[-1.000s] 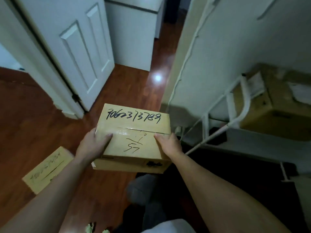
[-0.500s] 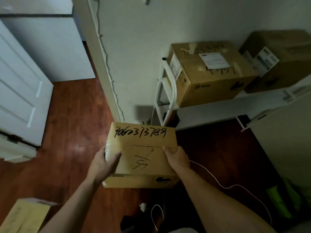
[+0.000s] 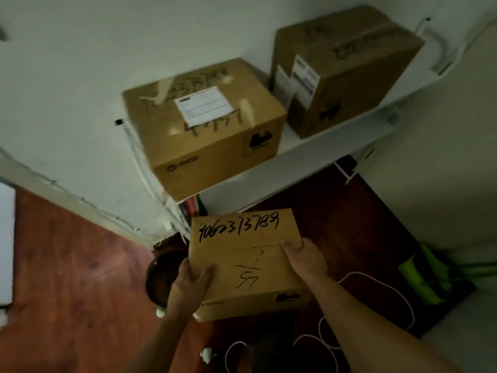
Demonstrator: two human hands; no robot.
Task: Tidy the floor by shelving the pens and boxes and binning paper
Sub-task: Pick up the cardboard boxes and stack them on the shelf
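Box in hand: the small carton (image 3: 247,262) with a handwritten number on its lid is carried over the floor, near and below the shelf (image 3: 309,146).
Left hand (image 3: 189,285): clamped on the box's left near corner, thumb on the lid, fingers underneath (hidden).
Right hand (image 3: 305,261): clamped on the right edge, fingers curled over the side.
Key relation: the shelf lies far and up from the box; the box's long axis points roughly toward it, both hands equally near.
Shelf contents: the labelled carton (image 3: 204,125) at left, the taller carton (image 3: 341,76) at right (only a narrow gap between).
Likely spot: probably on top of the labelled carton.
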